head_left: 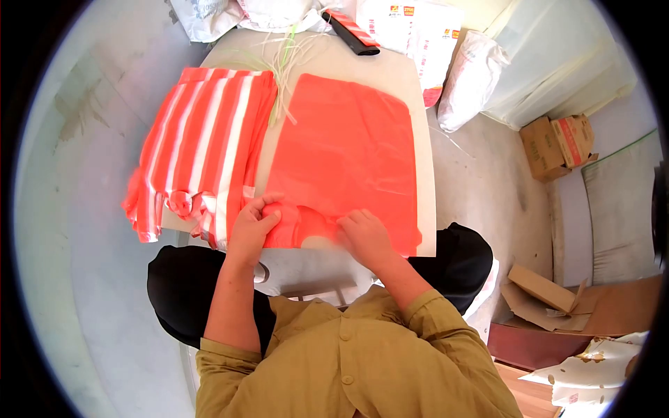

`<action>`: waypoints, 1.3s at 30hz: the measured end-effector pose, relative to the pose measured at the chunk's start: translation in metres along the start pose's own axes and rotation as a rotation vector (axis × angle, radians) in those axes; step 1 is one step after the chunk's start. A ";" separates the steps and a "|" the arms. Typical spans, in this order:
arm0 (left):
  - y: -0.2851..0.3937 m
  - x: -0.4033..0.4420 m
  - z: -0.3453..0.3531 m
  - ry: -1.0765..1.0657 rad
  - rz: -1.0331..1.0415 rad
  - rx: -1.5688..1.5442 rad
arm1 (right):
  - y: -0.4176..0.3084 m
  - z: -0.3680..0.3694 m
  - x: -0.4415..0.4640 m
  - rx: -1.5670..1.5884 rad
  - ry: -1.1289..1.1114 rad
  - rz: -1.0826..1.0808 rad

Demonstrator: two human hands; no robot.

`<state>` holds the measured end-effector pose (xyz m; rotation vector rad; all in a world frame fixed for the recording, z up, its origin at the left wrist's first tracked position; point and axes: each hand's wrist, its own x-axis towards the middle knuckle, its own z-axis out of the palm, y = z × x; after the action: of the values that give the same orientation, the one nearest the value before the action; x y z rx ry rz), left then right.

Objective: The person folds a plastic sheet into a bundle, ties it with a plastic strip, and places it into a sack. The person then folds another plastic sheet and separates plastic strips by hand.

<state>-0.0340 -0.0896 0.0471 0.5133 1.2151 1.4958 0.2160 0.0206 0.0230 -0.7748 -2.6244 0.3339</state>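
Pale room, tan table: two hands working along the near edge of red plastic

At the left of the table (pixel 334 61), a pale wall (pixel 77 209) is rising. A stack of red-and-white striped plastic (pixel 202 139) is covering the table's left side, its crumpled near end hanging past the table's edge. The left hand (pixel 252 226) is reaching over the table's near edge, touching the flat red plastic (pixel 348 146); its thumb and forefinger are standing apart over a fold, and I cannot tell whether they are pinching it. Thin pale strands (pixel 284 66) are lying across the table's far half. The flat red plastic itself is spreading over the table's centre and right, its near edge parting to show a bare patch. At that edge the right hand (pixel 366 237) is curling its fingers against the plastic; the thumb is hidden, so I cannot tell whether they are gripping. A striped roll with a black side (pixel 357 35) is lying at the table's far edge. A white sack (pixel 472 80) is standing right of the table, and cardboard boxes (pixel 554 146) are sitting farther right of it.
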 end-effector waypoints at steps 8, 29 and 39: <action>0.019 0.004 0.036 0.019 0.052 -0.153 | 0.011 -0.013 0.006 0.275 -0.014 0.267; 0.076 0.036 0.116 -0.012 0.132 -0.087 | 0.047 0.008 -0.001 0.087 0.455 0.125; 0.059 0.009 0.071 0.087 0.098 0.030 | 0.041 -0.007 0.005 0.439 0.377 0.120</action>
<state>-0.0053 -0.0457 0.1240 0.5396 1.2976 1.5992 0.2342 0.0582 0.0172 -0.7552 -2.0567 0.6947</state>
